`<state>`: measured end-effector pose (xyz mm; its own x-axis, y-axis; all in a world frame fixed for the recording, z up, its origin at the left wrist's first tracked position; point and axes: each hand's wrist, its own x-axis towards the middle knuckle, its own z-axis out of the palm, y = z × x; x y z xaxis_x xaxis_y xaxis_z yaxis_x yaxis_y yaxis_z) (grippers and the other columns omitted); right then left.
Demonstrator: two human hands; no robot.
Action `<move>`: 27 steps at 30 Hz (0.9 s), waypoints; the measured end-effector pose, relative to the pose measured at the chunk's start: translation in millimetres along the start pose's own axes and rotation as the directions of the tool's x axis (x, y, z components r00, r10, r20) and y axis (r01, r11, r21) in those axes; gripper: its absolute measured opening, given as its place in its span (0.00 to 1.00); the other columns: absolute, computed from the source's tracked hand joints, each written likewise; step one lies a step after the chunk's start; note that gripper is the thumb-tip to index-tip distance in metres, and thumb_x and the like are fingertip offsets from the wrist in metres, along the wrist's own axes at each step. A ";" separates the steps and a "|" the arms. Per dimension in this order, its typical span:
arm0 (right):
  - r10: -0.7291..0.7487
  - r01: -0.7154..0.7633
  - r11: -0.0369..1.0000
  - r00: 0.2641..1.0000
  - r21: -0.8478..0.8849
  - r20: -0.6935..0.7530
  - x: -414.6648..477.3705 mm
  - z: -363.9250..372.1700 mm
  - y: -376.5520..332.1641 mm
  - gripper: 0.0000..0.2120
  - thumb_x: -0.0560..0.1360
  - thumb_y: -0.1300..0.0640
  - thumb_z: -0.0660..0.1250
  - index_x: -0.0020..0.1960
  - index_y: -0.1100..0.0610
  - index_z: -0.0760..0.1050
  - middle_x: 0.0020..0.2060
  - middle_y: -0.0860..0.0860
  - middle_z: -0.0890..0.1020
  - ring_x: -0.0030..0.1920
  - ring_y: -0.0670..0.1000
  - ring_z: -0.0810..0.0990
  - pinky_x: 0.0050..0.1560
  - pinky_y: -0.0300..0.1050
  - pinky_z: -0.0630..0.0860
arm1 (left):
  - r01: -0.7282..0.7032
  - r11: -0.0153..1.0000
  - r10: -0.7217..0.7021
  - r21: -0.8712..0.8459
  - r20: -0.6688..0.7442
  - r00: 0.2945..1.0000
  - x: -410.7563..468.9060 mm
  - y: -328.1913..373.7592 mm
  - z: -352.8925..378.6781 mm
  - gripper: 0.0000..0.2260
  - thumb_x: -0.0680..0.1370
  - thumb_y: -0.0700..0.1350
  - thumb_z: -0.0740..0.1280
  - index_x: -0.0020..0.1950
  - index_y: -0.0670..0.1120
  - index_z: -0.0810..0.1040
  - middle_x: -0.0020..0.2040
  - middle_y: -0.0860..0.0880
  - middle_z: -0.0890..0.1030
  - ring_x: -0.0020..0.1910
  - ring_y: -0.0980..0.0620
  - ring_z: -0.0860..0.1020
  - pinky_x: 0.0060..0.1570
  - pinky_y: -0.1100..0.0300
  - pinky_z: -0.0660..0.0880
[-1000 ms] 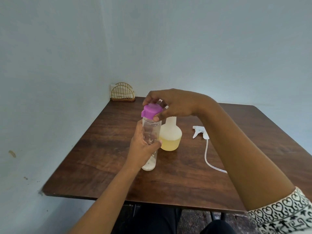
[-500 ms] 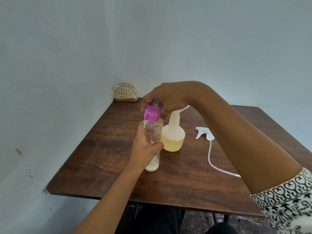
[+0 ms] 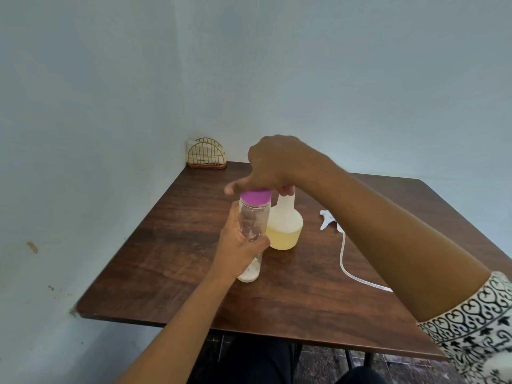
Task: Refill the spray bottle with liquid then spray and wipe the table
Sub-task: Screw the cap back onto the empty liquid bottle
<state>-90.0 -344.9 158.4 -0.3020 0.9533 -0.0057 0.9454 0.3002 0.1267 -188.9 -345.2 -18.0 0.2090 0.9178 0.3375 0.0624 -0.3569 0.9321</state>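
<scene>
A clear plastic bottle (image 3: pixel 253 223) with a purple cap (image 3: pixel 255 197) stands on the brown wooden table (image 3: pixel 171 261). My left hand (image 3: pixel 238 248) grips its body. My right hand (image 3: pixel 274 164) is over the top, fingers curled round the purple cap. Just behind stands the white spray bottle (image 3: pixel 285 228), open at the neck, with yellow liquid in its lower part. Its white trigger head (image 3: pixel 328 218) with a long tube (image 3: pixel 350 268) lies on the table to the right.
A gold wire napkin holder (image 3: pixel 206 153) sits in the far left corner against the wall. The table stands in a corner of pale walls; its front edge runs near my lap.
The cap has come down squarely on the clear bottle. My right hand has turned and now covers it from above. The camera has tilted up slightly.
</scene>
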 end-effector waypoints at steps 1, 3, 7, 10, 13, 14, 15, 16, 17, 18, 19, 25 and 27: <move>0.053 -0.055 0.998 0.997 -0.036 -0.058 -2.4 -0.3 -1.0 0.32 0.72 0.30 0.56 0.28 0.57 0.68 0.23 0.50 0.74 0.26 0.48 0.73 0.40 0.44 0.73 | 0.000 1.000 0.000 0.000 0.001 1.000 0.3 -0.8 -0.5 0.31 0.69 0.32 0.73 0.59 0.62 0.67 0.52 0.55 0.79 0.50 0.62 0.79 0.48 0.65 0.75; 0.127 -0.129 0.992 0.971 0.000 -0.201 -4.2 -4.4 5.9 0.35 0.75 0.30 0.47 0.28 0.58 0.68 0.24 0.50 0.73 0.28 0.48 0.72 0.41 0.45 0.71 | 0.004 1.000 -0.005 0.014 0.013 1.000 1.0 -0.5 -1.0 0.31 0.69 0.33 0.73 0.56 0.64 0.66 0.52 0.59 0.78 0.50 0.67 0.78 0.46 0.69 0.75; -0.176 0.208 0.956 0.971 0.209 -0.160 -7.0 -10.4 21.3 0.21 0.80 0.42 0.54 0.48 0.54 0.81 0.45 0.46 0.82 0.50 0.49 0.79 0.50 0.44 0.72 | 0.025 1.000 -0.026 0.018 0.040 0.999 4.1 -1.3 -1.1 0.32 0.69 0.33 0.73 0.57 0.65 0.65 0.52 0.60 0.77 0.50 0.69 0.77 0.46 0.70 0.75; -0.335 0.296 0.878 0.941 0.375 0.043 -9.4 -2.8 24.8 0.14 0.80 0.48 0.58 0.60 0.49 0.78 0.58 0.44 0.80 0.57 0.44 0.75 0.55 0.35 0.70 | 0.026 1.000 -0.026 0.007 0.043 0.999 5.1 -1.2 -1.7 0.32 0.69 0.34 0.73 0.60 0.63 0.66 0.54 0.58 0.77 0.53 0.63 0.78 0.48 0.67 0.76; -0.210 0.207 0.949 0.978 0.240 -0.012 -2.0 3.7 25.9 0.20 0.80 0.44 0.56 0.45 0.58 0.79 0.39 0.50 0.82 0.38 0.47 0.78 0.41 0.39 0.71 | 0.011 1.000 -0.013 0.025 0.076 0.997 4.6 -1.1 -0.4 0.31 0.68 0.33 0.73 0.57 0.64 0.67 0.54 0.54 0.78 0.53 0.57 0.78 0.48 0.65 0.78; -0.134 0.136 0.971 0.991 0.199 -0.020 -0.9 2.5 26.1 0.25 0.79 0.42 0.55 0.40 0.61 0.78 0.33 0.52 0.82 0.32 0.49 0.78 0.39 0.40 0.72 | 0.009 1.000 -0.010 0.021 0.074 0.997 4.0 -0.9 -0.7 0.31 0.68 0.33 0.73 0.56 0.65 0.67 0.53 0.55 0.78 0.52 0.58 0.78 0.47 0.66 0.78; -0.068 0.072 0.980 0.997 0.186 -0.028 -0.9 1.9 27.4 0.29 0.79 0.40 0.54 0.37 0.63 0.78 0.31 0.54 0.82 0.29 0.50 0.79 0.39 0.41 0.73 | 0.013 1.000 -0.013 0.014 0.061 0.998 3.8 -0.7 -1.7 0.32 0.68 0.33 0.73 0.56 0.65 0.67 0.53 0.56 0.77 0.51 0.62 0.78 0.45 0.68 0.77; -0.037 0.048 0.980 0.997 0.194 -0.061 -0.4 2.3 29.6 0.30 0.79 0.40 0.54 0.37 0.63 0.79 0.32 0.56 0.83 0.30 0.52 0.80 0.40 0.42 0.74 | 0.017 1.000 -0.017 0.004 0.047 0.999 4.0 -0.4 -3.3 0.32 0.68 0.33 0.73 0.56 0.65 0.66 0.52 0.59 0.77 0.51 0.66 0.77 0.44 0.71 0.76; -0.044 0.066 0.976 0.993 0.207 -0.109 0.2 3.0 32.5 0.28 0.80 0.42 0.55 0.40 0.63 0.80 0.36 0.57 0.84 0.34 0.53 0.82 0.43 0.43 0.74 | 0.019 1.000 -0.019 -0.007 0.042 0.999 4.4 0.0 -4.9 0.32 0.69 0.33 0.73 0.57 0.65 0.66 0.52 0.61 0.76 0.50 0.70 0.77 0.42 0.74 0.74; -0.086 0.115 0.966 0.988 0.234 -0.128 -0.2 2.3 35.2 0.23 0.80 0.45 0.57 0.47 0.62 0.81 0.43 0.55 0.85 0.42 0.53 0.82 0.47 0.43 0.74 | 0.019 1.000 -0.018 -0.014 0.049 0.999 4.6 0.3 -6.2 0.31 0.69 0.33 0.73 0.57 0.64 0.66 0.52 0.61 0.76 0.50 0.72 0.76 0.41 0.76 0.73; -0.153 0.172 0.944 0.984 0.281 -0.088 -2.4 0.8 35.8 0.16 0.80 0.48 0.59 0.54 0.58 0.80 0.51 0.50 0.83 0.49 0.49 0.80 0.50 0.38 0.73 | 0.020 1.000 -0.020 -0.014 0.062 0.998 4.4 0.7 -6.9 0.31 0.69 0.33 0.73 0.57 0.64 0.66 0.52 0.61 0.76 0.49 0.73 0.76 0.41 0.77 0.72; -0.343 0.277 0.873 0.934 0.401 0.100 -1.1 0.8 32.9 0.17 0.75 0.57 0.69 0.63 0.49 0.75 0.55 0.43 0.77 0.55 0.46 0.76 0.51 0.33 0.72 | 0.034 0.999 -0.032 -0.037 0.051 0.998 4.1 -2.4 -7.0 0.32 0.69 0.32 0.73 0.58 0.63 0.67 0.53 0.62 0.77 0.51 0.70 0.77 0.42 0.75 0.73; -0.264 0.232 0.905 0.964 0.358 0.043 3.3 4.8 24.1 0.09 0.75 0.51 0.68 0.54 0.52 0.78 0.47 0.46 0.81 0.43 0.48 0.80 0.40 0.36 0.75 | 0.027 0.999 -0.026 -0.030 0.049 0.998 2.4 -3.9 -6.7 0.31 0.69 0.32 0.73 0.57 0.63 0.68 0.51 0.62 0.78 0.50 0.70 0.77 0.42 0.75 0.73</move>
<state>-67.6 -334.4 156.7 -0.5353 0.8407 -0.0817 0.8290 0.5043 -0.2417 -195.2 -340.4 -19.9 0.2549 0.9172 0.3064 0.0388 -0.3263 0.9445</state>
